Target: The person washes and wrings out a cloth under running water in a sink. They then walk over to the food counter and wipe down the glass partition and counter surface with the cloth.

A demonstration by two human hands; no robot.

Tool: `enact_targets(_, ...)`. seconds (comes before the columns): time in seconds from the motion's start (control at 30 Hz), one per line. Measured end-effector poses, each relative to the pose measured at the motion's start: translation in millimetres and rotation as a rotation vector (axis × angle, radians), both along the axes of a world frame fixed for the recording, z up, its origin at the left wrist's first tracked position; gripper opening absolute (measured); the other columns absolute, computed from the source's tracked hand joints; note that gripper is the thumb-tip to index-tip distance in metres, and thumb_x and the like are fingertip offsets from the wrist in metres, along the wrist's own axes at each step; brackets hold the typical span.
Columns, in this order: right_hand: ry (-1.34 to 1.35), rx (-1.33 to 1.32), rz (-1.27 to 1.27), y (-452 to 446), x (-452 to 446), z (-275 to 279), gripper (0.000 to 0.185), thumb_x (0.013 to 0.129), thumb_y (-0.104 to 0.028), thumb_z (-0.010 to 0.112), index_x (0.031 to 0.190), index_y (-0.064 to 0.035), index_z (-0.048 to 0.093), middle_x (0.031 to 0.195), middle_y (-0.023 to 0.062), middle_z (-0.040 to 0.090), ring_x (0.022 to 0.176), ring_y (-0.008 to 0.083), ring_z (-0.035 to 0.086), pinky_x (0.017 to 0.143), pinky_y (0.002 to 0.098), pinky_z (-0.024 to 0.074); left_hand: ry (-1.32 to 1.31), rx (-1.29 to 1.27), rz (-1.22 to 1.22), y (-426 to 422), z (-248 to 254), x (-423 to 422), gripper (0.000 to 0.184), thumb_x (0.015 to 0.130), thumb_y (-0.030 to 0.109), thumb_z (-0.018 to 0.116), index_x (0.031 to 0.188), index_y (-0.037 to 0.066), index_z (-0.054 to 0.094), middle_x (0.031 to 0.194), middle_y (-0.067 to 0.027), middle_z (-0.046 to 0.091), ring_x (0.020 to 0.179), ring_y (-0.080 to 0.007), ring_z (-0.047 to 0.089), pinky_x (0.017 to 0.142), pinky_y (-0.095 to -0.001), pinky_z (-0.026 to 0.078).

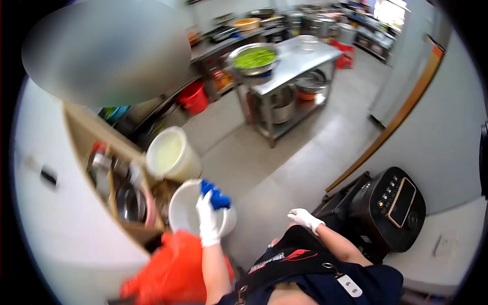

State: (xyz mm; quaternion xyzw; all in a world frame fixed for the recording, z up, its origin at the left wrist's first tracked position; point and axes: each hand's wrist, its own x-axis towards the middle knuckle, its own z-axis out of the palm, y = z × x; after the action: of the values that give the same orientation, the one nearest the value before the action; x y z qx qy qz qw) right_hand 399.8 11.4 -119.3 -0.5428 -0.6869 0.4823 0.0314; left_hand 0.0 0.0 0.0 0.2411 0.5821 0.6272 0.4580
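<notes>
LH (206, 216): fingers gripping blue item (217, 197) at wht bucket (184, 207); RH (305, 219): nr blk apron (299, 248); fingers can't tell

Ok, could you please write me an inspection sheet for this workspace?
Surface: steel table bears a metal bowl of green vegetables and a clear container.
Job's things: blue cloth-like item held at the nearer white bucket.
Clutter: red bag beside the left forearm; farther bucket with pale contents.
Hands: both white-gloved; left hand grips the blue item, right hand shows nothing held.
Cables: nothing seen.
Surroundings: black appliance at right, red bin farther back.
</notes>
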Motion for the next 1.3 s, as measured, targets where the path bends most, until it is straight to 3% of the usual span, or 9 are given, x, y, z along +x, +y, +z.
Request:
enact_targets(0.07, -0.053, -0.024, -0.086, -26.6, 9.4, 25.8, 0.038, 0.086, -0.034, 0.05, 0.103, -0.0027, 0.063, 0.101, 0.0196, 0.063, 0.097, 0.0333, 0.06, 0.087, 0.0381, 0.0442, -0.14, -0.008, -0.085, -0.7, 6.9, 26.0, 0.043, 0.092, 0.023, 0.048, 0.132, 0.008, 0.041, 0.088, -0.0097, 0.059, 0.065, -0.0205, 0.06, 0.065, -0.0352, 0.054)
enact_targets(0.1, 0.116, 0.022, -0.112, 121.5, -55.5, 18.9, 0.037, 0.085, -0.034, 0.05, 0.101, -0.003, 0.063, 0.101, 0.02, 0.063, 0.096, 0.0341, 0.059, 0.086, 0.0388, 0.0442, -0.084, 0.117, -0.074, 123.1, 53.0, -23.1, 0.039, 0.092, 0.023, 0.048, 0.128, 0.008, 0.044, 0.08, -0.0077, 0.058, 0.059, -0.0194, 0.059, 0.058, -0.0334, 0.054)
enact_targets(0.37, -0.019, 0.141, 0.082, 324.8, -105.2, -13.2, 0.038, 0.083, -0.035, 0.049, 0.099, -0.0035, 0.064, 0.095, 0.0191, 0.064, 0.093, 0.0352, 0.06, 0.082, 0.0411, 0.0463, -0.128, -0.012, 0.205, 163.4, -33.2, -118.4, 0.025, 0.095, 0.034, 0.042, 0.083, 0.013, 0.047, 0.059, -0.0045, 0.05, 0.046, -0.0187, 0.048, 0.045, -0.033, 0.045)
enact_targets(0.5, -0.012, 0.143, 0.319, 438.9, -192.0, 54.8, 0.038, 0.082, -0.035, 0.05, 0.096, -0.0016, 0.063, 0.096, 0.019, 0.064, 0.092, 0.0372, 0.059, 0.081, 0.0435, 0.0462, -0.213, -0.142, 0.306, 206.7, 43.3, -115.9, 0.026, 0.099, 0.029, 0.031, 0.089, 0.007, 0.041, 0.07, -0.0067, 0.048, 0.065, -0.015, 0.045, 0.067, -0.0279, 0.039)
enact_targets(0.83, 0.129, 0.164, 0.416, 665.5, -400.6, 57.9, 0.036, 0.086, -0.034, 0.048, 0.097, -0.002, 0.062, 0.094, 0.0189, 0.063, 0.089, 0.0372, 0.059, 0.08, 0.0423, 0.0456, -0.242, -0.024, 0.268, 438.0, -55.6, -291.1, 0.02, 0.095, 0.037, 0.041, 0.087, 0.019, 0.046, 0.061, -0.0034, 0.048, 0.05, -0.0194, 0.05, 0.048, -0.0319, 0.045)
enact_targets(0.93, 0.077, 0.127, 0.466, 735.1, -443.2, 70.4, 0.036, 0.083, -0.033, 0.05, 0.099, -0.0044, 0.064, 0.098, 0.0167, 0.064, 0.094, 0.0357, 0.059, 0.084, 0.0417, 0.046, -0.734, 0.152, -0.097, 529.9, -123.1, -402.1, 0.014, 0.093, 0.035, 0.046, 0.1, 0.023, 0.049, 0.082, -0.0051, 0.054, 0.077, -0.0234, 0.055, 0.064, -0.0412, 0.048)
enact_targets(0.97, 0.096, 0.188, 0.447, 757.8, -455.6, 74.6, 0.035, 0.084, -0.033, 0.049, 0.1, -0.0046, 0.064, 0.098, 0.0167, 0.064, 0.095, 0.035, 0.059, 0.085, 0.0412, 0.0457, -0.465, -0.073, 0.244, 590.0, -36.4, -359.3, 0.023, 0.093, 0.027, 0.048, 0.114, 0.02, 0.048, 0.082, -0.0035, 0.052, 0.067, -0.0181, 0.052, 0.056, -0.0314, 0.046)
enact_targets(1.1, 0.106, 0.133, 0.304, 853.6, -504.6, 95.9, 0.034, 0.086, -0.032, 0.053, 0.101, -0.0028, 0.063, 0.099, 0.0186, 0.064, 0.097, 0.035, 0.059, 0.086, 0.0399, 0.0454, -0.431, 0.138, 0.046, 743.4, -12.4, -409.5, 0.045, 0.089, 0.016, 0.057, 0.131, 0.011, 0.043, 0.102, -0.0067, 0.056, 0.091, -0.0205, 0.055, 0.071, -0.0339, 0.051)
enact_targets(1.3, 0.105, 0.088, 0.305, 997.1, -578.8, 89.9, 0.044, 0.087, -0.034, 0.054, 0.11, 0.0027, 0.059, 0.11, 0.0229, 0.059, 0.106, 0.0364, 0.055, 0.091, 0.0367, 0.0429, -0.608, 0.298, -0.048, 923.1, 24.0, -458.7, 0.037, 0.092, 0.019, 0.051, 0.127, 0.009, 0.046, 0.107, -0.0053, 0.054, 0.098, -0.0207, 0.053, 0.081, -0.0348, 0.046)
